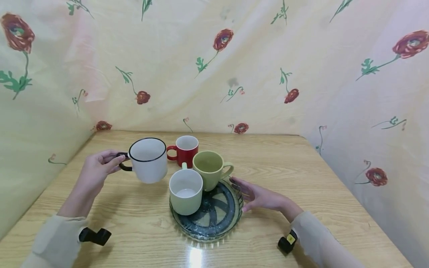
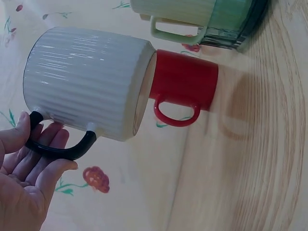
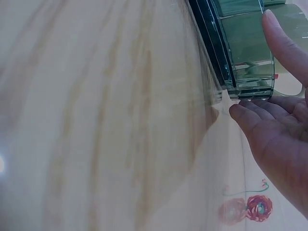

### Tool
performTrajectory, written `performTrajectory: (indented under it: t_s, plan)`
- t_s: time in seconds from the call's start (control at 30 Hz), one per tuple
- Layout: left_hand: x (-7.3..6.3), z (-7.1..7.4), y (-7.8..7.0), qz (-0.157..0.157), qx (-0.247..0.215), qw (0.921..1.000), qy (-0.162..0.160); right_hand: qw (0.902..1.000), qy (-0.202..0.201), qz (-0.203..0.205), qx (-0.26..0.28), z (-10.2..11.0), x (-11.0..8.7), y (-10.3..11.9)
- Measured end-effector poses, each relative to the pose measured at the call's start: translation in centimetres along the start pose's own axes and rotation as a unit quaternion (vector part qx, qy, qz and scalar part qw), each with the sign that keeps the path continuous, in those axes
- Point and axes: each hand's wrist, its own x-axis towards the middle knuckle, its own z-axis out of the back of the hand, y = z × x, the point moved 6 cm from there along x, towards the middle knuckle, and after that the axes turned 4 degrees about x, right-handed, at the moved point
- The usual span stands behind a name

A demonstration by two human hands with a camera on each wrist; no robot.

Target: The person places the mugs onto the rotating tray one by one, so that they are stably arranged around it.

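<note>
My left hand (image 1: 97,169) pinches the black handle (image 2: 65,153) of a white ribbed mug with a black rim (image 1: 149,169), which hangs upright above the table, left of the other cups. Beside the right edge of a round glass tray (image 1: 214,230) is my right hand (image 1: 263,195), fingers relaxed and spread; whether they touch the tray's wall (image 3: 248,67) I cannot tell. On the tray stand a pale mug (image 1: 186,199), its handle pointing back, and a yellow-green mug (image 1: 209,175), its handle to the right. A red mug (image 1: 187,155) is behind them on the table.
The wooden table (image 1: 140,227) reaches back to a flowered cloth (image 1: 174,74) that hangs behind and along both sides. In the left wrist view the red mug (image 2: 185,79) appears close beyond the held mug's base.
</note>
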Motion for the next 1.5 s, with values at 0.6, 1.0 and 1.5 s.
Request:
performTrajectory:
  t_s: [0.6,1.0,1.5]
  plan:
    - [-3.0,1.3,-0.7,-0.018,0.046,0.9983,0.031,1.0000,0.000,-0.003,-0.004,0.0,-0.1,0.1]
    - [-5.2,0.2,-0.4,-0.029,0.074,0.9952,0.057,1.0000,0.000,-0.002,-0.006,0.0,0.0,-0.2]
    - [-7.9,-3.0,-0.4,-0.062,0.064,0.9870,0.134,1.0000,0.000,-0.006,-0.001,-0.1,-0.1,-0.3]
